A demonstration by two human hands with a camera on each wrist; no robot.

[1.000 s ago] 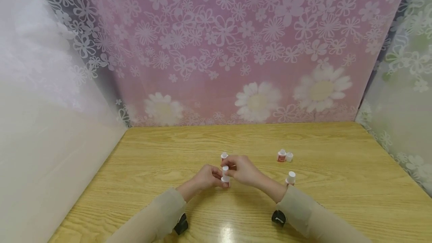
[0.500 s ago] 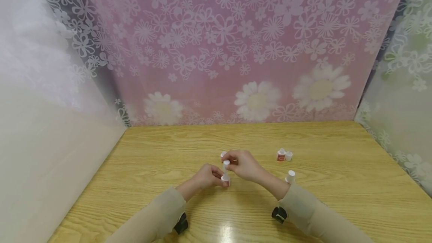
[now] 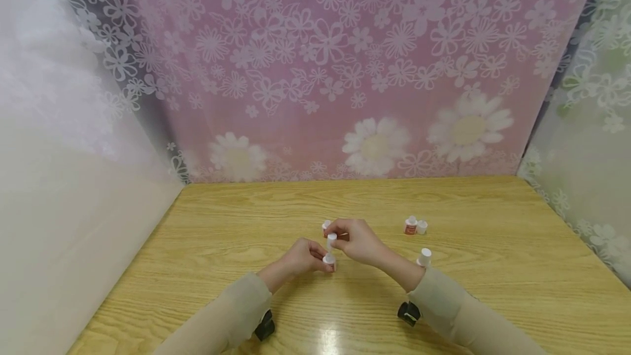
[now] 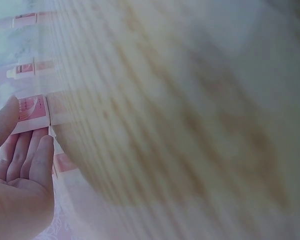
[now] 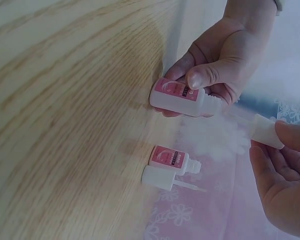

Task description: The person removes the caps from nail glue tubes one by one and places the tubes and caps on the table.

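My left hand (image 3: 299,258) grips a small white bottle with a pink-red label (image 5: 177,97) between thumb and fingers. The bottle stands upright on the table, its ribbed neck uncovered. Just above it, my right hand (image 3: 359,242) pinches a white cap (image 5: 266,131) by thumb and fingertips. A thin pale stem runs from the cap toward the bottle's mouth; its tip is too faint to make out. In the left wrist view the left thumb lies against the bottle's label (image 4: 32,109).
Behind the right fingers stands another bottle (image 3: 326,227), partly hidden. Farther right, an uncapped bottle (image 3: 411,226) has its brush cap (image 3: 422,227) beside it. A capped bottle (image 3: 424,257) stands partly behind the right sleeve (image 3: 443,300). Patterned sheets enclose the wooden table (image 3: 246,207).
The right hand has lifted the cap up off the bottle's neck and slightly to the right. The left hand keeps holding the bottle in place.
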